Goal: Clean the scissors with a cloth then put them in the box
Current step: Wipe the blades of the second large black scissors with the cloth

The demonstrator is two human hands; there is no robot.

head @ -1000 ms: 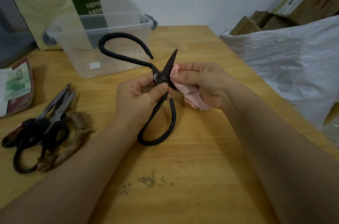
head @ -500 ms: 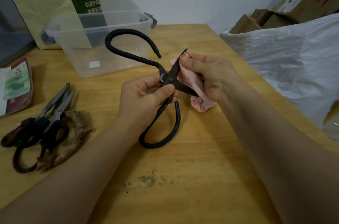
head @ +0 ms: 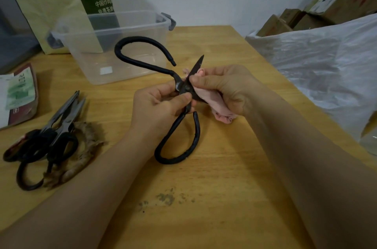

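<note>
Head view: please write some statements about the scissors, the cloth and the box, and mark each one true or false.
1. The left hand holds the black scissors near the pivot. True.
2. The right hand presses a pink cloth against a blade. True.
3. The black scissors are closed. False: they are open, with the handles spread wide.
4. The clear box has scissors in it. False: none show inside; the other scissors lie on the table.
</note>
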